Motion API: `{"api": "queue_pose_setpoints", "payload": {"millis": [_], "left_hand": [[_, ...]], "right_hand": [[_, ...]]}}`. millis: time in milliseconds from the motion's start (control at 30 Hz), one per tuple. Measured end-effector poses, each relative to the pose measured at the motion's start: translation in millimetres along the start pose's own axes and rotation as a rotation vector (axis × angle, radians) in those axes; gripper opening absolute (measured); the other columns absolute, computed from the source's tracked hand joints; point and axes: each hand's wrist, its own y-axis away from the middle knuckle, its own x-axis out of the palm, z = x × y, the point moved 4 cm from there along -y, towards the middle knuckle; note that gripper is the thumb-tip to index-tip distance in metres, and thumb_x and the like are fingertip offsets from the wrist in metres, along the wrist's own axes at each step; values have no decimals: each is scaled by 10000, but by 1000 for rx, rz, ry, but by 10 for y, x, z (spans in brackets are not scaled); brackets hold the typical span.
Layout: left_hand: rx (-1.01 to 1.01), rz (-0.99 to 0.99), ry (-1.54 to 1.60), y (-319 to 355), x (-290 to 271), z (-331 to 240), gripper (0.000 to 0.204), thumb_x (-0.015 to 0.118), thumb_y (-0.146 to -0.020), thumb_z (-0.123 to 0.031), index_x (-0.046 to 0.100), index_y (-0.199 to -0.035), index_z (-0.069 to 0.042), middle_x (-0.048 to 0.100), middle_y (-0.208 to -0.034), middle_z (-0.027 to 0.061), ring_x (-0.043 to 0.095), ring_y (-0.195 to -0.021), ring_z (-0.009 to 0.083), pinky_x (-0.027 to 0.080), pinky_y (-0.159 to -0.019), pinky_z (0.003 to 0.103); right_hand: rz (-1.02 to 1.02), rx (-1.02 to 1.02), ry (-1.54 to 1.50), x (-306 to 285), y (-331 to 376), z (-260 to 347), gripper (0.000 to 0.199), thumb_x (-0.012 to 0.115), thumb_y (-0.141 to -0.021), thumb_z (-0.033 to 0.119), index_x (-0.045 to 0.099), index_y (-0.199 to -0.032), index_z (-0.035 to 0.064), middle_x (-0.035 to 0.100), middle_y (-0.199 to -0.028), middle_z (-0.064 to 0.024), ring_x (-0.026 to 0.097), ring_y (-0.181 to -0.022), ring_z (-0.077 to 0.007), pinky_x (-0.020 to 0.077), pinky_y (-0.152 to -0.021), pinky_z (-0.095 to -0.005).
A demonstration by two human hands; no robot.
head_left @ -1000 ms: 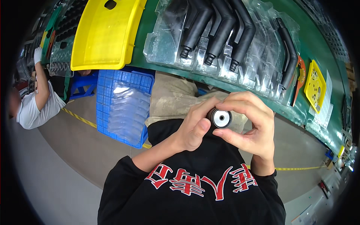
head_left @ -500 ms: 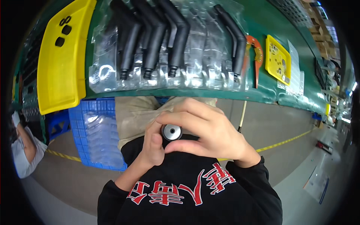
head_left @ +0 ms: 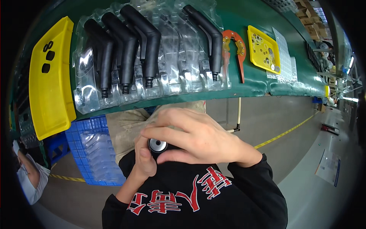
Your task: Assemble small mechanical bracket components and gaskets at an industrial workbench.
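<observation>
Head view. Black cylinder with a silver end face (head_left: 158,144) just below and left of frame centre, silver end toward the camera. Left hand (head_left: 144,155) closed about its left side, thumb upright along it. Right hand (head_left: 194,137) part-closed, fingers arched over the top, thumb at the lower right edge; cannot tell how firmly it grips. Both hands over the lap, in front of the green desk (head_left: 236,15).

Upper centre: clear plastic trays (head_left: 84,100) bearing four black bent tubes (head_left: 152,45), three close together, one apart to the right. Right of these, an orange curved tool (head_left: 241,66), then a small yellow tray (head_left: 259,61) with little parts, pale sheets (head_left: 283,49) beside it. Upper left: long yellow tray (head_left: 51,95), dark pieces (head_left: 50,55) inside. Lower left: blue crate (head_left: 78,147) carrying more clear plastic; a co-worker's pale sleeve (head_left: 33,187) at the edge.
</observation>
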Motion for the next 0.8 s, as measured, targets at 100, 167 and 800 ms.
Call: {"api": "queue_pose_setpoints", "payload": {"millis": [100,167,800], "left_hand": [[-40,38,60,25,-13,59,872,216,-949,-742,597,-1131,22,630,-1063,132,578,-926,253,446,-834,371],[-56,46,50,-19,23,37,868,236,-940,-751,597,-1120,18,626,-1053,126,574,-912,246,445,-825,362],[105,21,58,-106,-39,37,572,695,-892,-427,491,-1256,-37,573,-1039,68,526,-821,176,434,-748,299]], "right_hand": [[-232,-179,-11,-2,-31,6,486,736,-789,204,580,-1235,91,534,-1068,-77,574,-888,-247,475,-766,-334],[-207,-126,40,-69,-7,-5,499,743,-783,219,583,-1238,89,542,-1079,-76,575,-884,-244,475,-766,-334],[-602,1197,537,-1411,1254,-1979,266,606,-875,269,637,-901,6,641,-708,-121,605,-661,-273,497,-655,-350]]}}
